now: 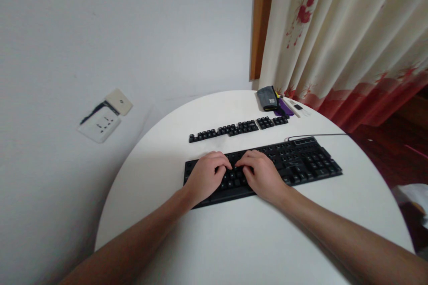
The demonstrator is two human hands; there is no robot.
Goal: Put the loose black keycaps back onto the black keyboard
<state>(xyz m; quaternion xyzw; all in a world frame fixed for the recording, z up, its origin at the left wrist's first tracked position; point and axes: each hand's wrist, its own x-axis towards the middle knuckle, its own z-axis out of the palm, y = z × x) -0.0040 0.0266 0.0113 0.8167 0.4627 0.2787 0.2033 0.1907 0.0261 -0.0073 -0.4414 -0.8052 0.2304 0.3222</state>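
Note:
A black keyboard point(314, 167) lies slightly askew on the white round table point(230, 240). Over its left part, my left hand point(209, 173) is closed, fingers curled, with thumb and index fingertips close together at the keys. Facing it, my right hand point(262, 173) curls the same way over the middle keys. The two index fingertips almost meet. Whatever small thing either hand pinches is hidden. Behind the keyboard, loose black keycaps point(244, 127) stand in a long row, grouped in blocks. Parts of the keyboard's back rows look bare of caps.
A grey pouch point(267, 99) and a purple cloth point(285, 107) lie at the table's back right, beside a thin white item point(294, 107). The keyboard's cable point(321, 135) runs off to the right. A wall socket point(102, 124) is at left; a curtain point(347, 31) hangs at right.

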